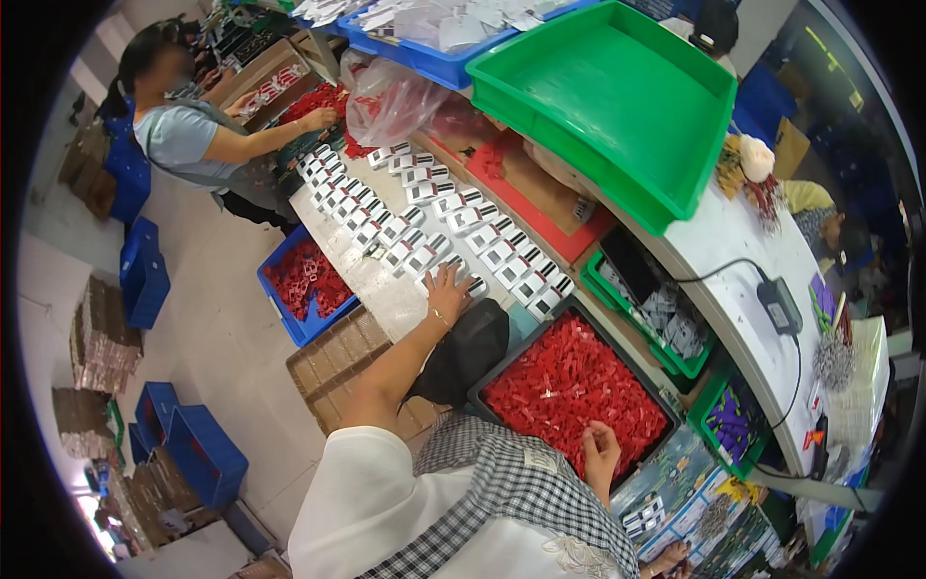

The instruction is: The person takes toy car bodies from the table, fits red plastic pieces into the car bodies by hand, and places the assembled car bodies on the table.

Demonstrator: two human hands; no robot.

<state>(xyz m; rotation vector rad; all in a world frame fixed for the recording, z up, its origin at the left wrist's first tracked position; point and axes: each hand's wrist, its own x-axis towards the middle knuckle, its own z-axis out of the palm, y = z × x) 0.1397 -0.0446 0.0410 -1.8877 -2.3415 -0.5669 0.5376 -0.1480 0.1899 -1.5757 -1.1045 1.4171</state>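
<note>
My left hand [447,295] lies with fingers spread over the near end of a row of small white boxy units [424,256] with dark and red bands. The fingers touch the tops of the nearest ones. Over the right part of a black tray [476,396] full of small red plastic pieces [569,386], my right hand [601,452] is curled, thumb and fingertips close together. Whatever it pinches, if anything, is too small to make out. Between my left forearm and the tray sits a black cloth-like item [473,352].
A co-worker [207,145] reaches over the far left of the bench. Another person's hand [667,558] shows at lower right. A green tray [617,106] overhangs the right side. A blue bin [304,333] of red pieces and a divided carton [352,362] stand left of the bench.
</note>
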